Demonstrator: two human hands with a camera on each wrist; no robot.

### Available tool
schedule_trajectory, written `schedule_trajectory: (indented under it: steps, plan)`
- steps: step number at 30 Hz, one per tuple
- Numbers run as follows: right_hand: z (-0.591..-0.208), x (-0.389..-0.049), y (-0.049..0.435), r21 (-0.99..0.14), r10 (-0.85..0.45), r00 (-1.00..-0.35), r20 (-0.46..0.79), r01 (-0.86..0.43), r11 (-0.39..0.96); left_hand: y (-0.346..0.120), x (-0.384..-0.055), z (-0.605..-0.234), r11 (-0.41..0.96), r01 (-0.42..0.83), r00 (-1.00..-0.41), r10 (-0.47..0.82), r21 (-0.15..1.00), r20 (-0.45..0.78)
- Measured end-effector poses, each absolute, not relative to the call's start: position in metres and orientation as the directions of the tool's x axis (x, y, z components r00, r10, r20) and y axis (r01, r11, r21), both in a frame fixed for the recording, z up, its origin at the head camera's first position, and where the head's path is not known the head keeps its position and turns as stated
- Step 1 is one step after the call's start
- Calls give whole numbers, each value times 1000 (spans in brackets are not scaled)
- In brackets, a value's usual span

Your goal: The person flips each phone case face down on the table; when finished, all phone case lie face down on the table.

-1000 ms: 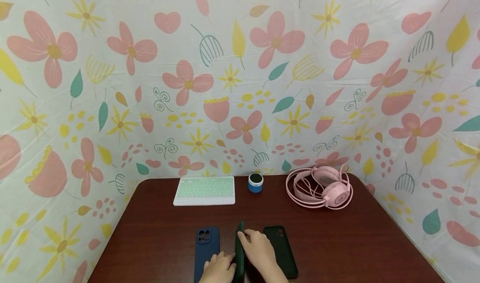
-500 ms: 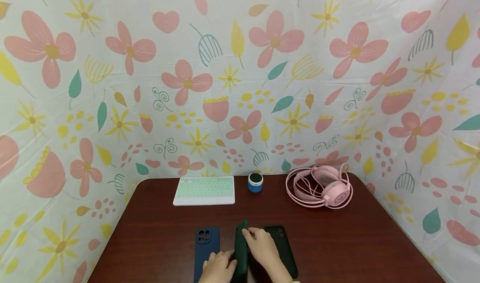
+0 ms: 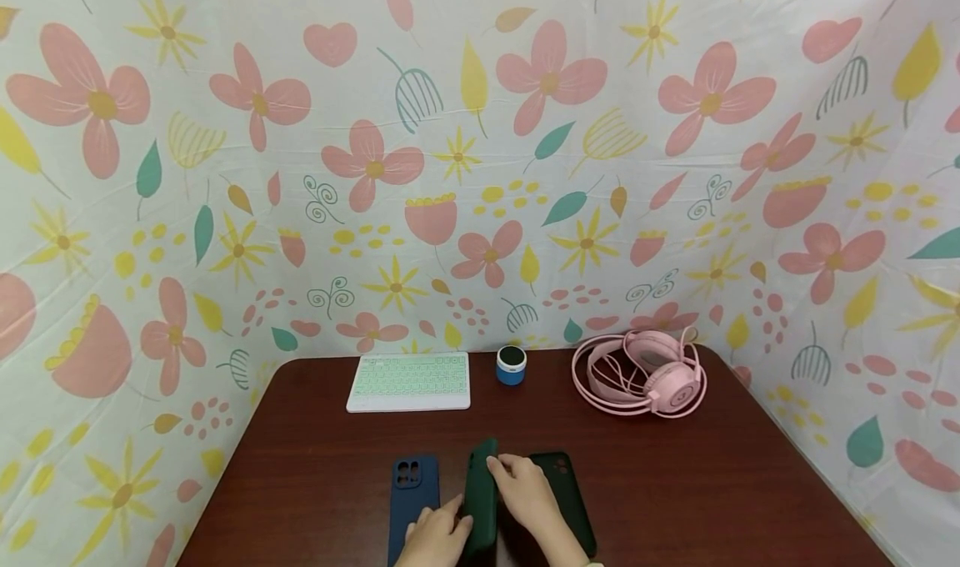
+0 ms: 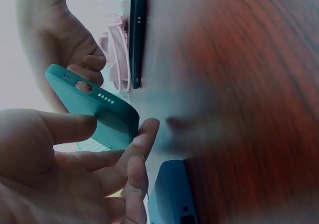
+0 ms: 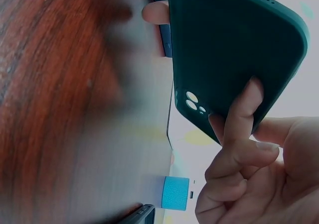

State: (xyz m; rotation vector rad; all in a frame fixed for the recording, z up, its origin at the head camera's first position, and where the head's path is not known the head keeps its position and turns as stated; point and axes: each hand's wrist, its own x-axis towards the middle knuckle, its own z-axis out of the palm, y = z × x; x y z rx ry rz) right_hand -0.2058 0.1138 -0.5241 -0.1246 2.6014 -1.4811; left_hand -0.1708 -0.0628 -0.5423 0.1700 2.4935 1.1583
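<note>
**Green phone case (image 3: 482, 490), two-handed**

Head: it tilts between the blue case (image 3: 413, 502) and dark case (image 3: 572, 510).

Left wrist: your left grip (image 4: 75, 181) pinches its port end, likely steadying.

Right wrist: your right grip (image 5: 274, 174) pinches its camera end.

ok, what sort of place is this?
Looks like an indoor tabletop set, perhaps for filming: a creased floral sheet hangs around the back and sides of a dark table, with a keyboard and pink headphones on it.

A blue case (image 3: 411, 494) and black case (image 3: 567, 496) flank the green case (image 3: 482, 500), with room toward the speaker (image 3: 511, 367).
</note>
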Motion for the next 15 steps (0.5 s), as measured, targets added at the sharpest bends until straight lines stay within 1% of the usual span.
schedule_trajectory:
  steps: [6,15]
  plan:
    - [-525,-206,114,-871,-155,-984,-83,-4,492,-64,-172,-540,649,-68,-914,265,758,-309]
    - [-527,-207,116,-878,-158,-982,-102,15,478,-68,-173,-541,645,-54,-929,248,762,-276]
